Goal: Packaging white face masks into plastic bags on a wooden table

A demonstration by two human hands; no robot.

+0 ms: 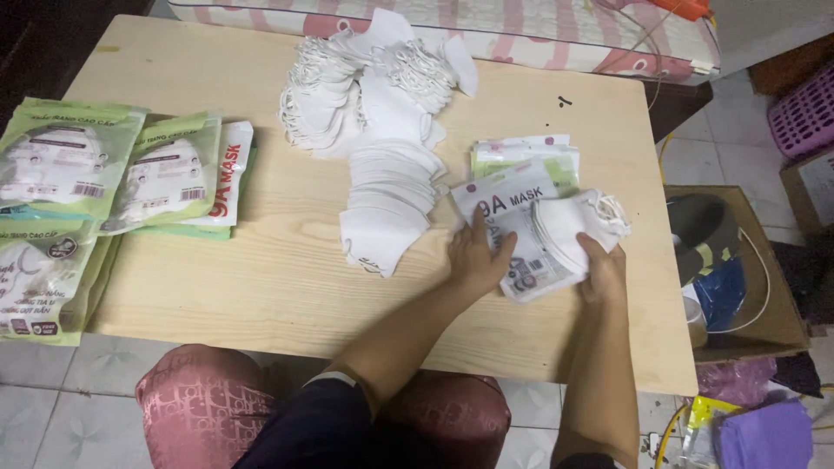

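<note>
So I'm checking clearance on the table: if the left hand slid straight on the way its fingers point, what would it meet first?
Probably the stack of white masks held by the right hand; the left hand already rests on the clear mask packet.

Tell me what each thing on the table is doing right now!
left hand: flat, pressing down on the pouch.
right hand: gripping the bundle of masks.
pouch: lying flat, mouth facing the bundle.
bundle of masks: folded, held at the pouch mouth.
loose mask piles: unpacked, fanned out.
empty pouches: stacked flat.
filled packs: full, overlapping at the table's left side.
cardboard box: open, on the floor.
</note>
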